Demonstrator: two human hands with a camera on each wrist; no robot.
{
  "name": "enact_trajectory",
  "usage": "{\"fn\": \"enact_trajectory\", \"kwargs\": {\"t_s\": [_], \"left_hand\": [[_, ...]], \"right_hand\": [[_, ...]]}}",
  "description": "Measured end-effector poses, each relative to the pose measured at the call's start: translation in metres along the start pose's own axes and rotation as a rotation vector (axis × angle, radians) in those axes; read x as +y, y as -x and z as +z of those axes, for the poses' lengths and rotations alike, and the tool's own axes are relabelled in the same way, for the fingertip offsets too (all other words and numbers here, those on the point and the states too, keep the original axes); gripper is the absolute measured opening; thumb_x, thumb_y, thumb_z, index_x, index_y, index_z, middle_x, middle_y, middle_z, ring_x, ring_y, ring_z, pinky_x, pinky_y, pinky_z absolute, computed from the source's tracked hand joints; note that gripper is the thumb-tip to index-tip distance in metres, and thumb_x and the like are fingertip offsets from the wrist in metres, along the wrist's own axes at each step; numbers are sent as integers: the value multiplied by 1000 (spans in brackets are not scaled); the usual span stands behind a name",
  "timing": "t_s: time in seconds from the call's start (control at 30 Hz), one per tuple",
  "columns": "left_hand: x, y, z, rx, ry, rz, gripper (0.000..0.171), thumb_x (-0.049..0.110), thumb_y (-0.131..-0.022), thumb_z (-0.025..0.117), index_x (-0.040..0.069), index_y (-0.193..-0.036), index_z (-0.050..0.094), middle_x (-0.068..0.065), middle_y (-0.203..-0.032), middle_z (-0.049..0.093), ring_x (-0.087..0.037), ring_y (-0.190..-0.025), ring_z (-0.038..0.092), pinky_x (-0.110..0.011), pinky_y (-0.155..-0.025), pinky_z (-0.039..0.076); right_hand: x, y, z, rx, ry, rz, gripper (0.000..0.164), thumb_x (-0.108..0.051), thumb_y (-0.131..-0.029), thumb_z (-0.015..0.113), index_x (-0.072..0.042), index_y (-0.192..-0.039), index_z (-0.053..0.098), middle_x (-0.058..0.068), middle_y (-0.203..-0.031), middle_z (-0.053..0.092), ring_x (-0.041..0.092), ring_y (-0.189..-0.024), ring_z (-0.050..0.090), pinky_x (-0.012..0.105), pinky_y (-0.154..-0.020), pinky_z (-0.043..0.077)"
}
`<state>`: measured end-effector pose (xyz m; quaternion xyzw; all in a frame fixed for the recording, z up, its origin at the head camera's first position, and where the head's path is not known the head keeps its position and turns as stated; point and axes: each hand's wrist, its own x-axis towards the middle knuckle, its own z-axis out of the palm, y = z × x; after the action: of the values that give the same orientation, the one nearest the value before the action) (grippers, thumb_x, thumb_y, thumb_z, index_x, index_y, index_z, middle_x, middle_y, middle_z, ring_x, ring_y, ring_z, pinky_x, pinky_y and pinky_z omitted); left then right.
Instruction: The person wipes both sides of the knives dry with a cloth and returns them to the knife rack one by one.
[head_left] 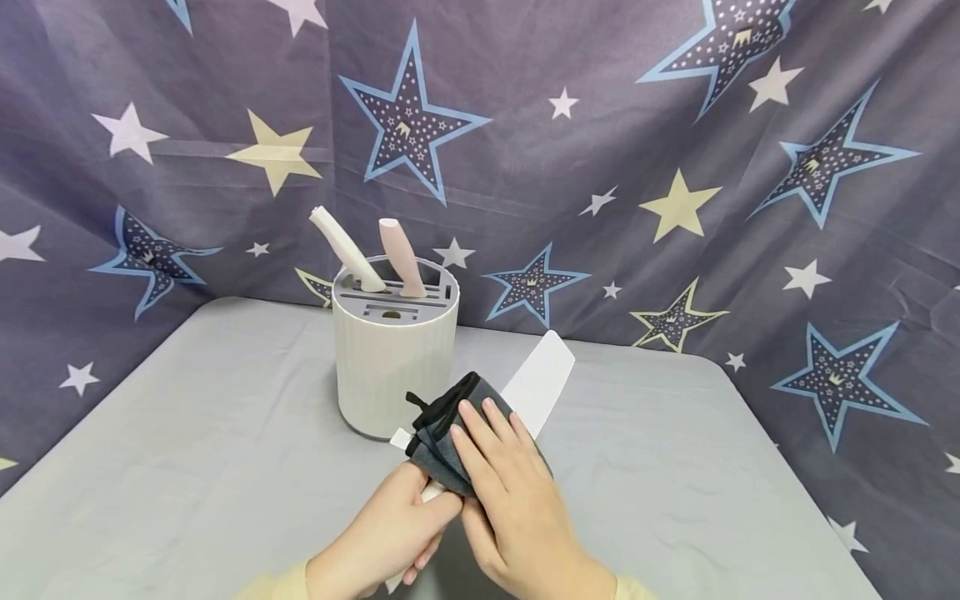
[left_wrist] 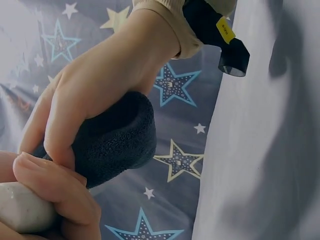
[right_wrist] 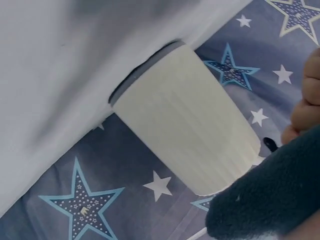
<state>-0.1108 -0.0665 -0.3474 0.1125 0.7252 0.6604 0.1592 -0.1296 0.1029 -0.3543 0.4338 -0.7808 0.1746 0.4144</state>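
A white-bladed knife (head_left: 542,379), broad like a cleaver, slants up to the right in the head view. My left hand (head_left: 397,521) grips its pale handle (left_wrist: 25,207), fingers curled round it. A dark grey cloth (head_left: 442,425) with black edging and a small loop is folded over the blade near the handle. Over this cloth lies my right hand (head_left: 517,492), holding it against the blade with its fingers along the top; the thumb side is low, near the left hand. Cloth hides the middle of the blade, and the white tip end sticks out beyond.
Just behind the hands stands a cream, ribbed knife block (head_left: 393,367) with a grey slotted top. A white handle (head_left: 348,250) and a pink handle (head_left: 402,258) rise from its slots. The grey-covered table (head_left: 187,433) meets a star-patterned curtain (head_left: 562,167) at the back and sides.
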Motion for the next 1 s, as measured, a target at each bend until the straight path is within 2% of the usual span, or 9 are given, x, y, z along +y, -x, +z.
{"fn": "enact_trajectory", "kwargs": {"t_s": [0.1, 0.27, 0.47, 0.57, 0.67, 0.77, 1.0], "left_hand": [[-1, -1, 0, 0, 4, -9, 9, 7, -90, 50, 1, -88, 57, 4, -41, 41, -4, -28, 35, -21, -30, 33], [-2, -4, -2, 9, -7, -3, 6, 6, -89, 50, 3, -85, 55, 4, -40, 40, -4, -27, 34, -21, -29, 31], [-4, -7, -4, 18, -26, -2, 9, 5, -87, 51, 6, -78, 52, 6, -38, 39, -4, -27, 34, -21, -29, 29], [-5, -7, -4, 33, -31, 1, 5, 4, -85, 52, 2, -88, 55, 5, -38, 39, -4, -27, 33, -21, -29, 29], [-6, -7, -4, 55, -28, -11, 18, 5, -85, 54, 1, -103, 54, 4, -41, 40, -4, -28, 34, -21, -29, 29], [-6, -7, -4, 65, -30, -15, 20, 6, -86, 56, 1, -105, 51, 3, -43, 42, -5, -29, 35, -22, -29, 30], [-7, -8, -5, 59, -54, -10, 25, 8, -84, 64, 5, -105, 51, 3, -47, 42, -6, -29, 36, -22, -28, 30]], "right_hand": [[4, 1, 2, -5, 6, -22, 47, -16, -100, 32, 2, -140, 49, 20, -148, 48, 39, -137, 46, 48, -118, 29], [12, 3, 6, -3, 27, -60, 46, -15, -101, 31, 1, -139, 51, 19, -146, 51, 38, -135, 48, 49, -117, 31], [20, 3, 8, -4, 47, -88, 45, -12, -99, 33, -1, -138, 52, 19, -144, 53, 38, -133, 50, 52, -113, 36], [24, 3, 7, -6, 33, -84, 47, -9, -94, 39, -1, -138, 53, 19, -144, 53, 38, -134, 49, 53, -113, 36], [29, 3, 8, -3, 24, -72, 51, -7, -88, 45, -2, -138, 53, 18, -144, 53, 38, -134, 49, 53, -113, 37], [35, 4, 8, 5, 22, -56, 54, -5, -84, 48, -1, -137, 54, 18, -143, 53, 38, -134, 49, 54, -111, 38], [47, 5, 10, -4, 38, -22, 55, -7, -82, 51, -3, -136, 55, 17, -143, 54, 38, -135, 48, 54, -110, 39]]}}
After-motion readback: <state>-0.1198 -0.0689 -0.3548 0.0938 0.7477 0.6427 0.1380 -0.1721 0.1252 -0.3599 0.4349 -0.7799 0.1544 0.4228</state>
